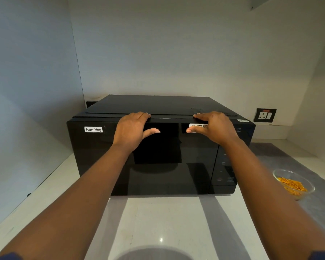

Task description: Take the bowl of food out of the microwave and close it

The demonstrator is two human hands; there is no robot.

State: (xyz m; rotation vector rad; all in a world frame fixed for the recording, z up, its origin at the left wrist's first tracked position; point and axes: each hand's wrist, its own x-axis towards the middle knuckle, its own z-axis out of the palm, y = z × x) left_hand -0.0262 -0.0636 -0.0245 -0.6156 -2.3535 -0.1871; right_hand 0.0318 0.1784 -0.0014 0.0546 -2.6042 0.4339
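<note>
A black microwave [101,158] stands on the pale counter [158,222], its glossy door flush with the body. A white "Non-Veg" label [93,129] is stuck at the door's upper left. My left hand [131,129] grips the door's top edge, fingers over the top and thumb on the front. My right hand [213,126] holds the same edge further right, partly covering a white sticker. A clear glass bowl [294,183] with orange food sits on the counter to the right of the microwave, apart from both hands.
Walls close in behind and on both sides. A black wall socket [265,115] sits on the back wall to the right. The microwave's control panel [226,171] is at its right end. Open counter lies in front.
</note>
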